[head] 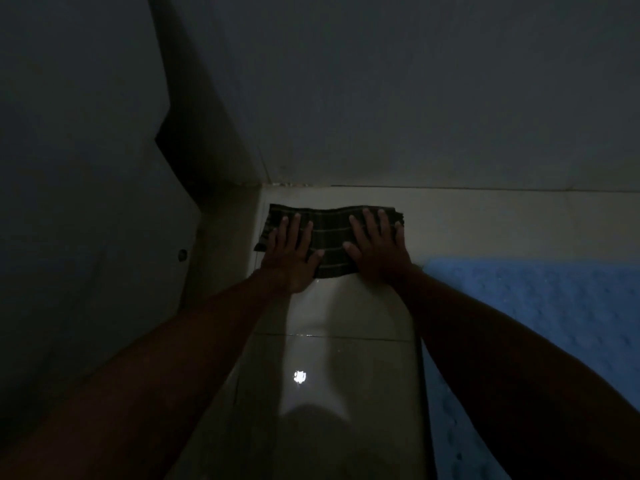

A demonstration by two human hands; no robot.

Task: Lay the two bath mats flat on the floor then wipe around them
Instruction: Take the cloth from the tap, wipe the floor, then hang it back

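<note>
While pressing down near the wall, both hands lying flat on one cloth.

Lighting: running very dim, detail staying limited.
Hands: two showing, both arms reaching forward from the bottom edge.
Left hand (289, 252): lying palm down on the left part of the cloth, fingers straight and spread, gripping nothing.
Right hand (375, 245): lying palm down on the right part of the cloth, fingers straight and slightly spread, thumb pointing inward, gripping nothing.
Cloth (329, 233): one showing, dark with thin pale stripes crossing into a check, lying folded on the floor, far edge sitting just short of the wall base, left end sitting near the corner.
Bath mats: one showing only, blue mat (540, 317) with a bumpy texture, lying flat on the floor at right, running out of view at the right and bottom edges, near corner sitting just beside the right wrist.
Floor (332, 368): pale glossy tiles, one bright light spot reflecting between the forearms, one grout line crossing under the arms.
Wall (415, 98): one plain grey surface filling the top half.
Door (86, 202): one panel standing at left, one small round fitting showing near its edge.
Writing: none reading anywhere; brand on cloth and mat not telling in this light.
</note>
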